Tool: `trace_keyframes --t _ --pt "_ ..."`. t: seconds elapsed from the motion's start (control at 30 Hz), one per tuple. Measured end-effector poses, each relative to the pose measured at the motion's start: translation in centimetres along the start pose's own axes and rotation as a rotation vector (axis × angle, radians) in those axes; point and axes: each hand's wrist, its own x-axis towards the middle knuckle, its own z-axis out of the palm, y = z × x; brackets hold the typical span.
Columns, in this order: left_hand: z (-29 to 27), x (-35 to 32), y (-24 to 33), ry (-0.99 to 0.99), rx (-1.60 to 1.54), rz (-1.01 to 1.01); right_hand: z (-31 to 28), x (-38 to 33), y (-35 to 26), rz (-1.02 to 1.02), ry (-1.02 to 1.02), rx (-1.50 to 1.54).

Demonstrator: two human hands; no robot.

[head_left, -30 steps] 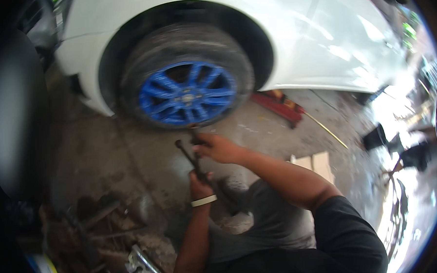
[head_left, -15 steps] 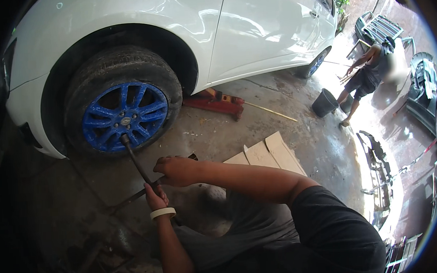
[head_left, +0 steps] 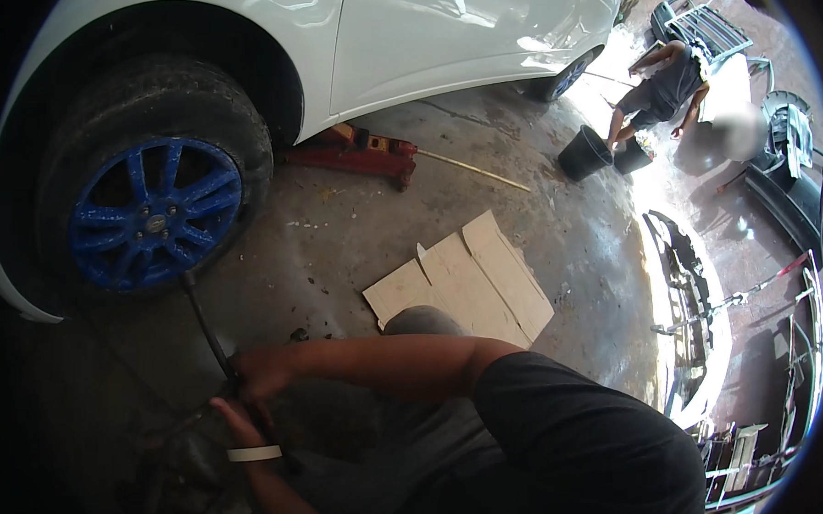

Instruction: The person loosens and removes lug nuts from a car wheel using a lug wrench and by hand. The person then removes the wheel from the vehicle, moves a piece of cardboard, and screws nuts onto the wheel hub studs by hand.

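Note:
A long black wrench bar (head_left: 205,321) runs from the lower edge of a blue alloy wheel (head_left: 152,213) down toward me. My right hand (head_left: 259,374) is wrapped around the bar's near part. My left hand (head_left: 237,423), with a white band at the wrist, grips the bar just below it. The wheel sits in a dark tyre (head_left: 221,109) on a white car (head_left: 420,36). The bar's far tip is at the wheel's lower rim; what it touches there is too dark to tell.
A red floor jack (head_left: 356,152) sits under the car's sill with a pale rod (head_left: 472,170) beside it. Flattened cardboard (head_left: 463,282) lies on the concrete by my knee. Another person (head_left: 666,85) bends over black buckets (head_left: 583,153) far right. Car body parts (head_left: 699,327) line the right edge.
The view has swung left and down, bringing the wheel closer. Both hands have moved lower on the bar, which still points at the wheel's lower rim.

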Motion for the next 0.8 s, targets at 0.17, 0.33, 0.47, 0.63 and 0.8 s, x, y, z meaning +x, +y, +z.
trace_keyframes --t 0.17,0.33,0.47,0.63,0.8 --pt "-0.2 -2.3 1.2 0.218 -0.161 0.05 0.0 0.6 0.1 -0.063 0.203 0.083" --pt "-2.3 -3.8 3.3 -0.097 -0.129 0.078 -1.4 3.0 0.5 -0.179 0.321 0.051" --pt "-1.8 -6.2 4.2 -0.098 -0.058 0.027 -2.5 5.4 2.4 -0.153 0.429 0.169" --pt "1.3 -8.0 5.0 -0.154 -0.056 0.022 -4.6 8.1 4.1 -0.168 0.48 0.334" --pt "4.7 -6.6 6.9 -0.201 -0.026 0.047 -7.1 8.6 3.6 -0.085 0.438 0.421"
